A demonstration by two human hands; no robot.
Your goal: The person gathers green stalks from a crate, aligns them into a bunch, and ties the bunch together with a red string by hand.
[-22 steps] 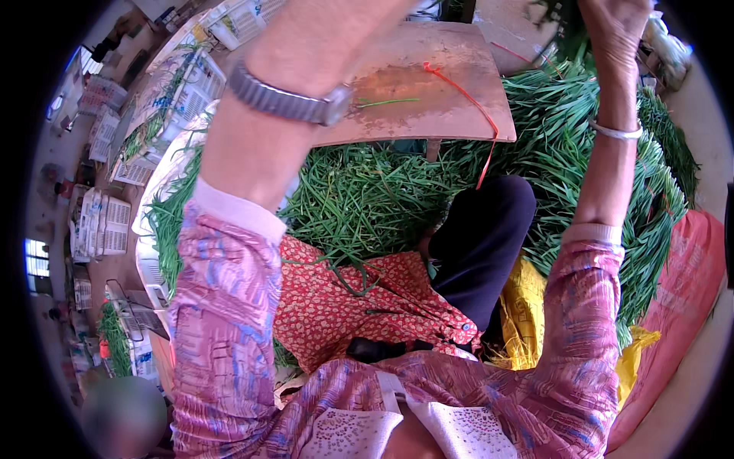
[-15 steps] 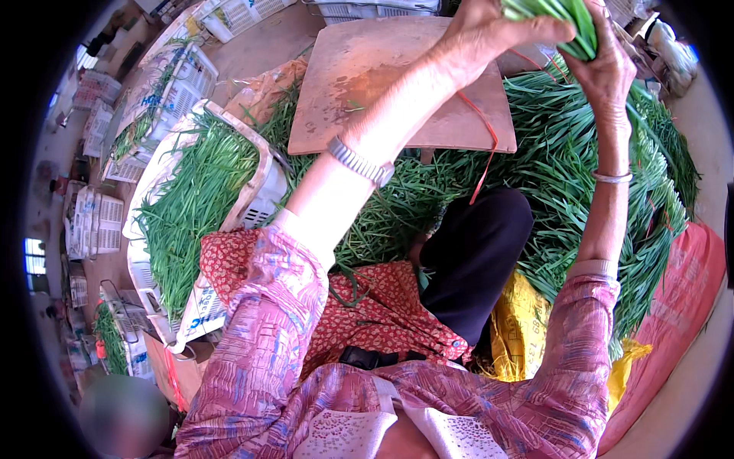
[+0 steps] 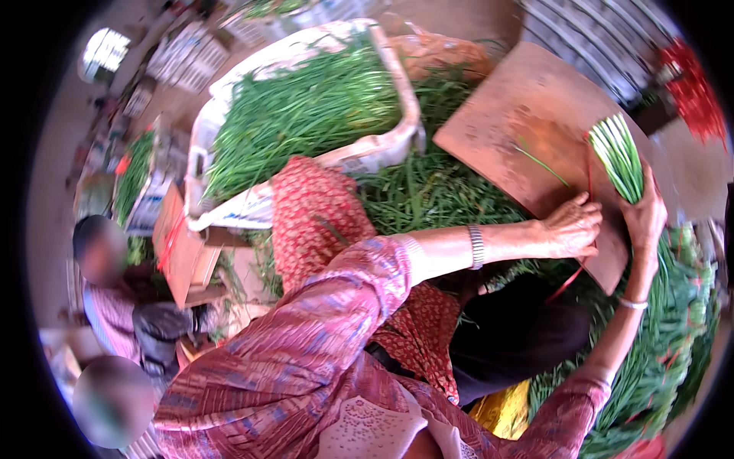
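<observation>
My right hand is closed around a bunch of chives, its pale cut ends pointing away from me over the far right of a wooden board. Beside it, my left hand is closed, fingertips pinched at a thin red string. The string crosses the board's edge and trails down toward my dark-trousered knee. One loose chive stem lies on the board. The left hand is apart from the bunch.
A white crate heaped with chives stands to the left of the board. Tied bunches pile up at my right, loose chives before me. Red strings hang at far right. Another person sits at far left.
My view has swung, so the board and crate sit further right. Both hands have come down over the board's right side; the left has left the bunch and pinches the red string.
</observation>
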